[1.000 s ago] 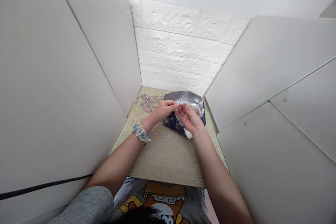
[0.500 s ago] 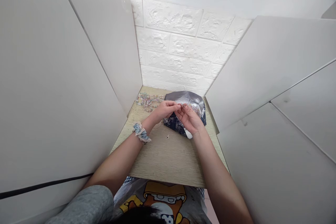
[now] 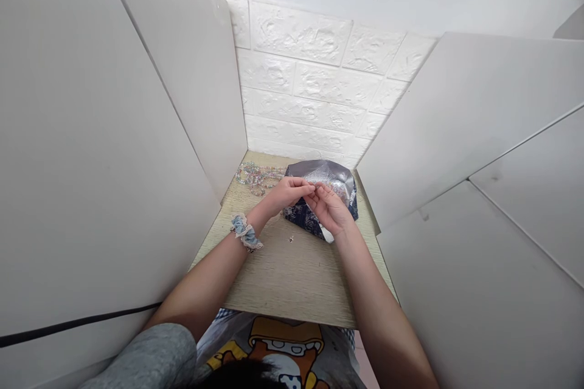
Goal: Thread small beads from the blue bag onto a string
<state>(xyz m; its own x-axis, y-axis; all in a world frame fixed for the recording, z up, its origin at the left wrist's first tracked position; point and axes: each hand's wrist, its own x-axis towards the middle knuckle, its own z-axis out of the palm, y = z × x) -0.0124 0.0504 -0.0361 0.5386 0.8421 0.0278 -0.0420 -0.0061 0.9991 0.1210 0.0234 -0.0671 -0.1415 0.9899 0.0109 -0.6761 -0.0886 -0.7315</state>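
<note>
My left hand [image 3: 291, 189] and my right hand [image 3: 330, 206] meet fingertip to fingertip over a dark blue bag with a silvery lining [image 3: 303, 217]. Both hands pinch at the same spot; whatever lies between the fingertips is too small to make out. Small beads show inside the open bag, partly hidden behind my hands. Strings of pastel beads [image 3: 249, 175] lie on the table to the left of the bag. A tiny metallic-looking piece [image 3: 291, 239] rests on the wood just in front of the bag. Around my left wrist sits a light blue scrunchie with lace [image 3: 246, 233].
The narrow wooden table [image 3: 292, 292] stands between pale panels, one on the left [image 3: 182, 73] and one on the right [image 3: 474, 109]. Behind it rises a white brick-patterned wall [image 3: 314, 88]. A black cable [image 3: 82, 323] runs along the lower left.
Hardly anything differs. The fingertips of both hands have shifted very slightly against each other, and the view has tipped a little.
</note>
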